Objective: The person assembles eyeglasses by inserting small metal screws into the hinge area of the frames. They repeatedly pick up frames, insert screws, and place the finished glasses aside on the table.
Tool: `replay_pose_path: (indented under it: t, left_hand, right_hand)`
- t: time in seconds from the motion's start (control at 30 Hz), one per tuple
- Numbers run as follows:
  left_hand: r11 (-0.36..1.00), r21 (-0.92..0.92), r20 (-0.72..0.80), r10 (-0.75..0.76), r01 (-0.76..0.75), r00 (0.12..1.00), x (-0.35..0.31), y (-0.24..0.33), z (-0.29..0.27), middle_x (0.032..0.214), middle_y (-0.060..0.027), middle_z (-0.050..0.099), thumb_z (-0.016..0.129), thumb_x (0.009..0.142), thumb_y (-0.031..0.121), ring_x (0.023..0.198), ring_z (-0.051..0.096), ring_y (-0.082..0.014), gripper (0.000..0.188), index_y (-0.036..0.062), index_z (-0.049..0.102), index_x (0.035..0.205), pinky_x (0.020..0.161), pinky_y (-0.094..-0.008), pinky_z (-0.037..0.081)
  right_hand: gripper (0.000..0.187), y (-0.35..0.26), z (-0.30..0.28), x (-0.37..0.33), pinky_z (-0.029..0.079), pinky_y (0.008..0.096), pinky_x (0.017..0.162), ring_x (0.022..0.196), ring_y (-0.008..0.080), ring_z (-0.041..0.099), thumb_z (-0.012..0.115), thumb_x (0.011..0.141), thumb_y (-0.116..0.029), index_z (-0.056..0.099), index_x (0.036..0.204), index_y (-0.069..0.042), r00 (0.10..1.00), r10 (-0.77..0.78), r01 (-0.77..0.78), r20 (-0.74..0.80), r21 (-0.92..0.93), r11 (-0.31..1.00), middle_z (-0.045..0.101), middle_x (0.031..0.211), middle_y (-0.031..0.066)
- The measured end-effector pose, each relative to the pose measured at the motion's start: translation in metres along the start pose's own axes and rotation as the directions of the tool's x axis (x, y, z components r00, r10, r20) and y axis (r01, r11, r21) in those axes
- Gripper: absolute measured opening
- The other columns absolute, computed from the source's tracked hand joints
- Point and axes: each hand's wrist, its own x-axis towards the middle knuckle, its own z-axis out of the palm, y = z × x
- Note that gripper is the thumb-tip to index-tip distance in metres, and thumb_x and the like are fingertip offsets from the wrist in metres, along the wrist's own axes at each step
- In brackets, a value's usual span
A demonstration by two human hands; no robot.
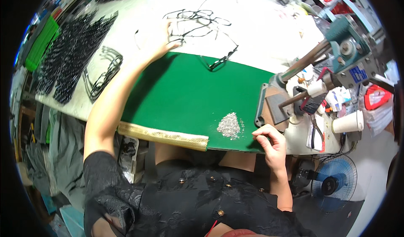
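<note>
My left hand point(159, 43) reaches to the far left edge of the green mat point(181, 93), beside a loose cluster of dark eyeglass frames point(195, 20). Its fingers look spread, though glare washes out part of the hand; I cannot tell whether it touches a frame. One separate dark eyeglass frame point(219, 63) lies at the mat's far edge with a temple arm raised. My right hand point(272, 146) is at the near right edge of the mat, thumb and forefinger pinched together. Anything between them is too small to name. Left of it lies a heap of tiny silvery pieces point(229, 126).
A green bench press point(345, 47) stands at the right, with pliers point(316, 131) and a white cup point(348, 122) nearby. Rows of black eyeglass parts point(71, 51) and stacked frames point(105, 74) lie left. A yellow ribbed strip point(164, 136) lines the near edge; a fan point(332, 182) stands below.
</note>
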Motion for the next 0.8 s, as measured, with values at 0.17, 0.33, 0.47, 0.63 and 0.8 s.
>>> replay_pose_path:
  t: [0.17,0.33,0.47,0.63,0.8]
  left_hand:
    - [0.998,0.022,0.248,-0.062,0.058,0.967,-0.041,-0.013,-0.005,0.120,-0.0247,0.050,0.064,0.085,0.048,0.109,0.053,-0.0410,0.066,-0.0012,0.044,0.123,0.093,-0.0454,0.044]
    - [0.974,-0.024,0.397,0.215,-0.225,0.892,-0.033,-0.009,-0.007,0.108,-0.0176,0.055,0.060,0.090,0.023,0.100,0.056,-0.0326,0.043,0.0048,0.043,0.125,0.088,-0.0417,0.045]
    - [0.589,-0.737,0.565,0.264,0.333,0.782,0.004,-0.013,0.001,0.084,-0.0024,0.056,0.057,0.089,0.013,0.080,0.054,-0.0132,0.043,0.0150,0.044,0.129,0.072,-0.0270,0.045]
    - [0.442,-0.860,0.328,0.099,0.254,0.940,0.044,0.041,-0.040,0.092,-0.0027,0.052,0.056,0.089,0.022,0.075,0.054,-0.0112,0.044,0.0156,0.044,0.131,0.079,-0.0283,0.051]
    - [0.232,-0.734,0.625,-0.136,0.638,0.769,0.051,-0.011,-0.085,0.057,0.0081,0.045,0.052,0.097,0.032,0.042,0.034,-0.0024,0.023,0.0116,0.063,0.097,0.037,-0.0187,0.030]
  right_hand:
    - [0.006,0.001,0.001,0.003,0.042,0.0218,0.065,0.073,0.0083,0.054,0.062,0.086,-0.001,0.066,0.090,0.000,1.000,-0.010,0.010,0.001,0.027,1.000,0.062,0.083,0.0031]
    - [0.006,-0.005,0.003,-0.002,0.041,0.0215,0.064,0.072,0.0076,0.053,0.063,0.086,-0.002,0.066,0.090,0.000,1.000,-0.030,0.030,-0.004,0.013,0.999,0.062,0.082,0.0024]
    - [0.006,-0.003,0.005,-0.011,0.041,0.0208,0.062,0.070,0.0064,0.052,0.063,0.086,-0.003,0.066,0.090,0.000,1.000,-0.023,0.023,-0.013,-0.012,1.000,0.061,0.081,0.0012]
    - [0.007,-0.005,0.002,-0.015,0.043,0.0225,0.064,0.071,0.0090,0.055,0.062,0.085,-0.003,0.066,0.091,0.000,0.998,-0.042,0.040,-0.040,-0.031,0.999,0.063,0.081,0.0030]
    - [0.009,-0.006,0.000,-0.014,0.041,0.0222,0.062,0.073,0.0091,0.056,0.063,0.086,-0.006,0.068,0.091,-0.001,0.998,-0.066,0.064,-0.022,-0.074,0.995,0.064,0.082,0.0029]
